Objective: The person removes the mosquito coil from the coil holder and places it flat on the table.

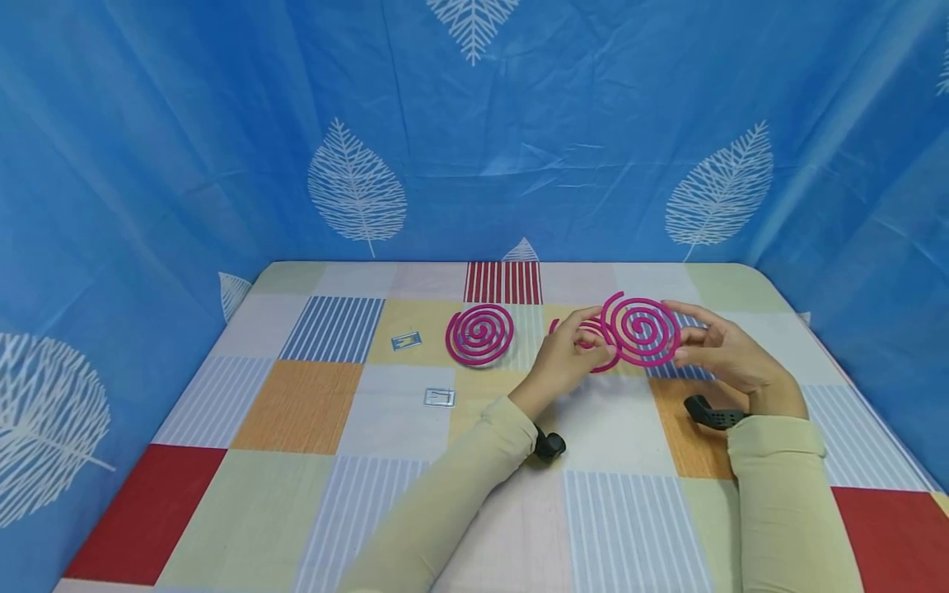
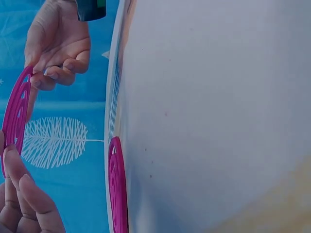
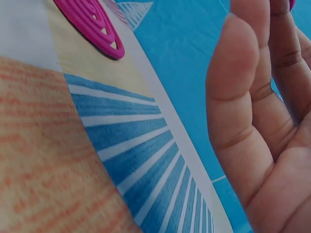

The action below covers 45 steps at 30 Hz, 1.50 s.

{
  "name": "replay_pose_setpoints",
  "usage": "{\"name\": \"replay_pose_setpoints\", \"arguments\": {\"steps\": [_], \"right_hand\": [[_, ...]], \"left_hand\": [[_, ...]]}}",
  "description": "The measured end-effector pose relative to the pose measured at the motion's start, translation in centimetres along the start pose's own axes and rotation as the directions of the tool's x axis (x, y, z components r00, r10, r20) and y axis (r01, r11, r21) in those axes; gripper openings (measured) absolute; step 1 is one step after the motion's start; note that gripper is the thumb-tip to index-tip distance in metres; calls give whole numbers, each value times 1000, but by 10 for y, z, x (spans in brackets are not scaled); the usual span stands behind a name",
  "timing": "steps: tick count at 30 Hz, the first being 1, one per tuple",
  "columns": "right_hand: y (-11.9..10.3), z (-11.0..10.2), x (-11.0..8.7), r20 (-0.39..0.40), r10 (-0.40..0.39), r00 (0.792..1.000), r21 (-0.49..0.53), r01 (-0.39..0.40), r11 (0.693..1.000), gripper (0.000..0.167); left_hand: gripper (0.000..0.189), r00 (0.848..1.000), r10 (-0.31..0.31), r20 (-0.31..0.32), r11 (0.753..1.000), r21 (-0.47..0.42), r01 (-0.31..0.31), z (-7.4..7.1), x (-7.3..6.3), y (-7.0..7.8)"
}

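Observation:
A pink mosquito coil [image 1: 642, 329] is held up off the table between my two hands. My left hand [image 1: 567, 356] pinches its left edge, and my right hand [image 1: 715, 350] has the opposite edge between thumb and fingers. From the left wrist the raised coil [image 2: 17, 109] appears nearly edge-on, with the right hand [image 2: 60, 46] at its upper end. A second pink coil [image 2: 116, 187] lies on the table behind the left hand, partly covered by it in the head view. In the right wrist view the right hand [image 3: 265, 116] shows mostly its fingers.
Left of the hands another pink coil [image 1: 480, 333] lies flat. Two small metal stands [image 1: 406, 340] rest further left, the nearer stand [image 1: 440, 398] closer to the left forearm. A patchwork cloth [image 1: 296, 408] covers the table, and a blue leaf-print curtain [image 1: 534, 181] surrounds it.

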State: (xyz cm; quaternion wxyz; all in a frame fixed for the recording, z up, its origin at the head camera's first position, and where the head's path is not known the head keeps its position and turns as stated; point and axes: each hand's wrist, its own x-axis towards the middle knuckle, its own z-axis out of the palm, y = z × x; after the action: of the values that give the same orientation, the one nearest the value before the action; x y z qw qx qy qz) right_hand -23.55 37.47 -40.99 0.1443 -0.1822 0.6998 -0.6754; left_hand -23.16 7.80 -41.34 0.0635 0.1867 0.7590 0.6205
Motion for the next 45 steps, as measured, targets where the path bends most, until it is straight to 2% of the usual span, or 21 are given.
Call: {"name": "replay_pose_setpoints", "arguments": {"steps": [8, 18, 28, 35, 45], "right_hand": [[2, -6, -4, -4, -26, 1000, 48, 26, 999, 70], [6, -11, -10, -56, 16, 998, 61, -13, 998, 67], [8, -13, -15, -85, 21, 996, 67, -15, 998, 68], [9, -16, -19, -124, 52, 991, 83, -42, 996, 67], [9, -21, -23, -180, 82, 980, 71, -70, 995, 63]], "left_hand": [[62, 1000, 15, -2, 999, 40, -15, 6, 4, 2], [62, 1000, 0, 12, 999, 41, 0, 13, 9, -2], [59, 999, 41, 15, 997, 60, -42, 21, 15, -4], [58, 1000, 10, 12, 993, 114, -11, 26, 18, -1], [56, 998, -51, 24, 996, 72, 49, 32, 24, 0]]}}
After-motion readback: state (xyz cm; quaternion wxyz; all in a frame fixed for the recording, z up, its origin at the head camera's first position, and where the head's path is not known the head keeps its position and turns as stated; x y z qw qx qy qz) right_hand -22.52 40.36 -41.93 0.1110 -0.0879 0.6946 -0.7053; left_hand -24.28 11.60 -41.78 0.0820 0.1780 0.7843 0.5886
